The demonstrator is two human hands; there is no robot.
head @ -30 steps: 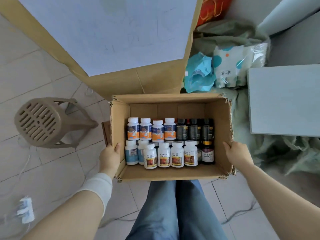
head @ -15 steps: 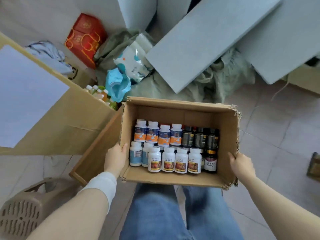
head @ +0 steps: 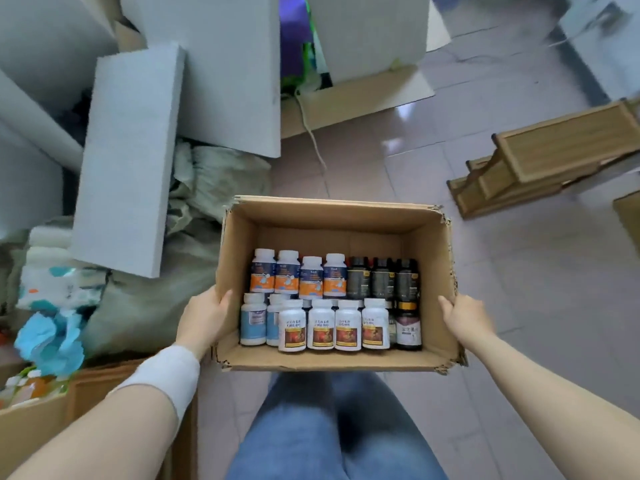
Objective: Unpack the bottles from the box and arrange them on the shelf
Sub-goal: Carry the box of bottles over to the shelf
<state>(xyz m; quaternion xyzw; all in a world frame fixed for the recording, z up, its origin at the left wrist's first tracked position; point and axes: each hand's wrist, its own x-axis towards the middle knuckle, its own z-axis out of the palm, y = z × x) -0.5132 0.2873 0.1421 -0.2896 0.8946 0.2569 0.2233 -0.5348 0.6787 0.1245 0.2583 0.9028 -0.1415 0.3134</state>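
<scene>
Box [head: 332, 362]: open-topped cardboard, rim ragged at the corners, held level in front of the jeans [head: 332, 431]
Left hand [head: 204, 313]: on the box's left wall, thumb hooked over the rim to the inside, remaining fingers outside and hidden; it grips the wall
Right hand [head: 464, 315]: on the box's right wall, thumb at the rim, fingers out of sight round the outside; it grips the wall
Hands, relation: well apart, the whole width of the box between them
Bottles: all inside the box, upright, two rows packed toward its near wall; cardboard floor shows at the far wall
Orange-label bottles [head: 299, 275]: four, white caps, far row, left part of the box
Dark bottles [head: 382, 277]: three, black caps, far row, just right of the orange-label ones
Blue-label bottles [head: 254, 318]: two, near row, against the box's left wall
Red-label bottles [head: 332, 325]: four, white, near row, centre of the box, sides touching
Maroon-label bottle [head: 408, 327]: one, dark, near right corner of the box; whatever stands behind it is too hidden to tell
Shelf [head: 554, 157]: wooden, stepped tiers, on the floor [head: 519, 306] beyond and right of the box, well apart from it
Foam slabs [head: 128, 161]: grey, left of and beyond the box, overlapping
Sacking [head: 145, 306]: greenish, just left of the box
Wristband [head: 162, 379]: white, on the left wrist
Carton [head: 34, 424]: left of the box on the near side; contents blurred
</scene>
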